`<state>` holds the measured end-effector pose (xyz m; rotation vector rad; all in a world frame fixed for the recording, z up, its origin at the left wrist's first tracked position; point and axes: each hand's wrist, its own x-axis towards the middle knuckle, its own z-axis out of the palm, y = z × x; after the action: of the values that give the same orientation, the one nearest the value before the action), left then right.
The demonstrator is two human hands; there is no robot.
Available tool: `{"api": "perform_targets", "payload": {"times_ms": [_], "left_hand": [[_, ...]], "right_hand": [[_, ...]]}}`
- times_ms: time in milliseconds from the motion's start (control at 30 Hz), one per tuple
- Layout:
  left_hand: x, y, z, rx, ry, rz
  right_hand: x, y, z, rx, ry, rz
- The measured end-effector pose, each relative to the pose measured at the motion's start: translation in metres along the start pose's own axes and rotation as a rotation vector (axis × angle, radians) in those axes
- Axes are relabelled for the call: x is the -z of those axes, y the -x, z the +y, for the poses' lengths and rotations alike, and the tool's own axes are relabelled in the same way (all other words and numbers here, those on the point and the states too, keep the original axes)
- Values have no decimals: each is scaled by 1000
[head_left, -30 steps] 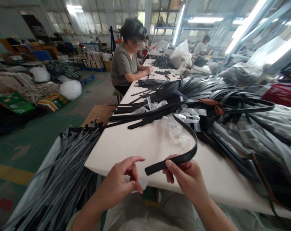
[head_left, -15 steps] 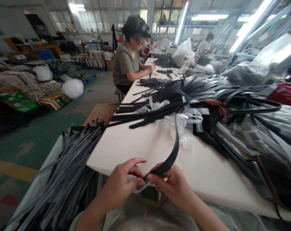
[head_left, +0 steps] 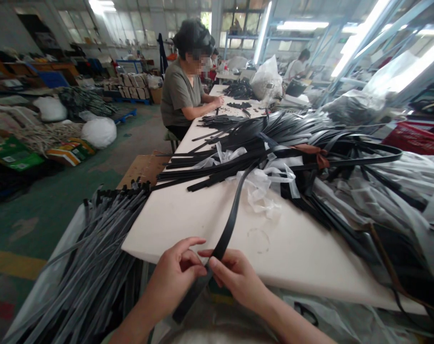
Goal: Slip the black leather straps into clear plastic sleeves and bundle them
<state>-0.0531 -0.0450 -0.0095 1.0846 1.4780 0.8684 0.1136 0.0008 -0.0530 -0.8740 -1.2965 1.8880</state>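
Note:
A long black strap [head_left: 229, 224] runs from the pile on the table down to my hands, and its end hangs below them over my lap. My right hand [head_left: 236, 277] is closed on the strap, thumb on top and fingers beneath. My left hand [head_left: 179, 267] is at the strap's left edge, index finger stretched out, thumb and another finger pinched together. What lies in that pinch, if anything, is too small to tell. Past my hands, crumpled clear plastic film [head_left: 262, 188] lies beside the heap of black straps [head_left: 274, 134].
The white table [head_left: 188, 220] reaches away from me. Left of it stands a bin of grey and black strips [head_left: 95, 258]. A co-worker [head_left: 184, 91] sits along the table's left side. A brown tie [head_left: 315, 153] binds straps at right, near a red bag [head_left: 414, 136].
The strap has straightened, and its end now hangs below my hands. The pale strip seen under my fingers is no longer visible. The view has shifted slightly to the right.

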Motion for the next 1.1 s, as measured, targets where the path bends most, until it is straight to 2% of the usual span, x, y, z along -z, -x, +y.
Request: {"api": "perform_targets", "payload": {"times_ms": [100,167,300,367,467,533,567,700,767,867,900,967,1067,1100], "left_hand": [[5,2,0,63,-42,-68],[5,2,-2,72,-49,-59],[3,-5,-3,15,-38,65],[3,-6,-1,9,-60,61],[5,-7,1,36,-99,-38],[4,-7,3,47,-102,-61],[4,-8,3,47,-98,-46],[2,-8,7,36,-92,19],[2,-7,8,45,-97,-3],[2,-4,9,59,-105,-41],[2,-4,9,58,-102,-34],[1,-4,9,47,-80,3],[1,-5,11,36,-59,39],[1,-4,12,40,-70,26]], "right_hand": [[8,-9,-8,-17,-218,191],[9,-12,-12,-5,-204,253],[-3,-8,-8,-13,47,45],[-6,-8,-6,-37,9,-2],[0,-12,-9,-37,-201,190],[3,-14,-10,-17,-216,286],[3,-14,-10,-14,-162,268],[-1,-8,-6,-2,79,54],[1,-9,-8,9,16,88],[6,-13,-16,39,-173,257],[7,-13,-18,61,-166,283],[4,-10,-20,109,-37,203],[0,-2,-18,140,123,-38],[0,0,-18,140,104,-44]]}}
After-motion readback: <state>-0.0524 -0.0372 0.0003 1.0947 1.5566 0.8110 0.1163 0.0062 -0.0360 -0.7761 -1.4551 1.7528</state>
